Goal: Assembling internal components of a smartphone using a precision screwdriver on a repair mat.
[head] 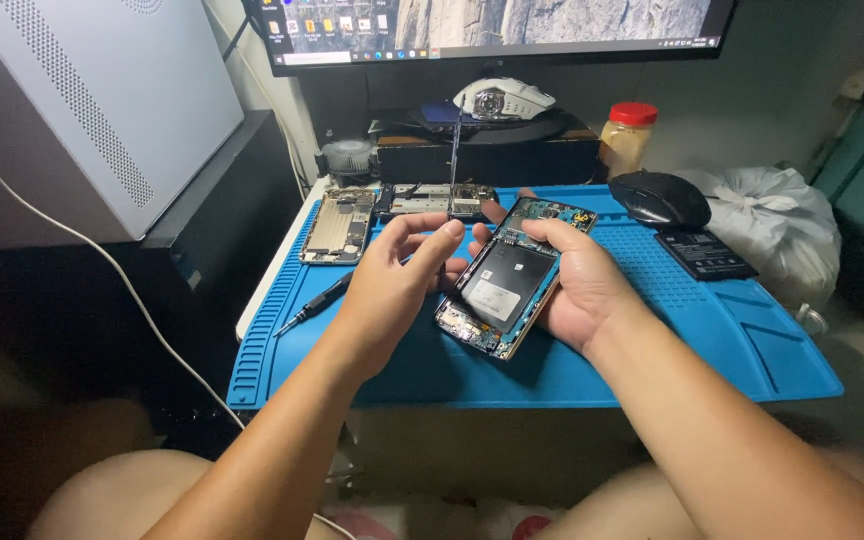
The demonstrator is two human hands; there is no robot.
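- Above the blue repair mat (712,340), an opened smartphone (508,280) with its back cover off lies cradled in the right hand (577,285), inner shield and circuit boards facing up.
- Its long axis runs on a slant, camera end up and away toward the monitor, the bottom end down toward the person's left.
- The right hand's grip is closed around the phone: fingers wrap under the right edge and the thumb rests on the top end.
- The left hand (392,285) sits just beside the phone's left edge, nearer its upper half; its thumb and forefinger are pinched together, and a thin dark strip, perhaps a flex cable or slim tool, rises upright from about there, though whether the pinch holds it cannot be told.
- On the mat to the left lie a dark precision screwdriver (314,305), a bare phone frame (338,226) and another stripped phone board (434,201).
- To the right sit a black computer mouse (660,199) and a flat black battery (704,254).
- Behind them stand a red-lidded jar (628,136), a white gaming mouse (503,99), a monitor (492,28) and a white plastic bag (777,215).
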